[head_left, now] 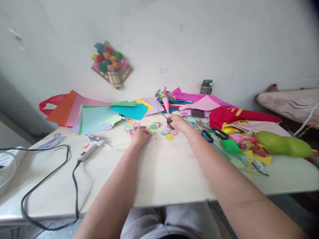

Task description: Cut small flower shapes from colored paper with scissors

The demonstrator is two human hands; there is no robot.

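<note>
"Scissors [169,123]: where?"

"In the right hand [177,122], its fingers closed around the handles, blades pointing away and leftward over the table [161,172]."

"And the left hand [140,135]?"

"Palm down on the table, fingers loosely spread; I cannot tell if anything lies beneath."

"What surrounds them?"

"Paper cutouts [169,137] between the hands. A pink cone [166,103] just past the blades. Farther left, coloured sheets [94,118] and a glue gun [91,148]; to the right, scraps [231,146] and a red cloth [245,114]. Flowers [106,59] on the wall [174,39]."
</note>
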